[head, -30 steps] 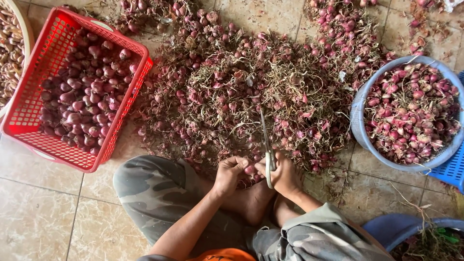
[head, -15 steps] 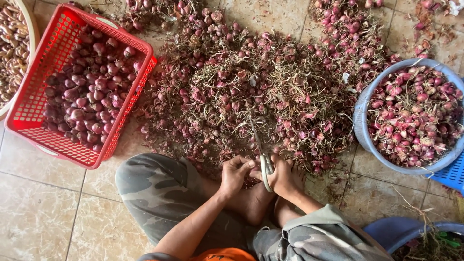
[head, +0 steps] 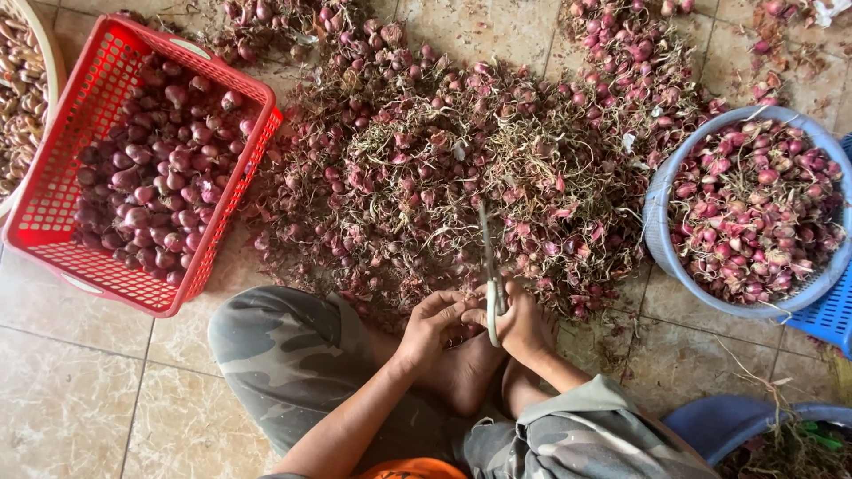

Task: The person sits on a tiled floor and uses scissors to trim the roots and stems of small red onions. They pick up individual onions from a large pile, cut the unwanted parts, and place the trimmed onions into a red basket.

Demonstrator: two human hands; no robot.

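Tiled floor (head: 80,417): person sits on it, legs folded, camouflage trousers (head: 284,355) under the forearms.

Shallot pile (head: 461,177): large heap of red bulbs with dry roots and stems, spread on the floor directly ahead of both hands, its near edge touching the fingers.

Red basket (head: 53,204): rectangular, plastic, well off to the left of the left grip, part-filled with trimmed dark red shallots.

Blue basin (head: 661,222): round, well off to the right of the right grip, heaped with shallots. A blue crate (head: 830,315) sits just beside it.

Scissors (head: 490,275): held by the right hand (head: 519,324), grip closed around the handle loops; blades point away from the body, over the pile. Whether the blades are parted cannot be told.

Left hand (head: 435,324): just beside the scissors, fingertips pressed together at the blade base, pinching something small; the item itself is hidden by the fingers.
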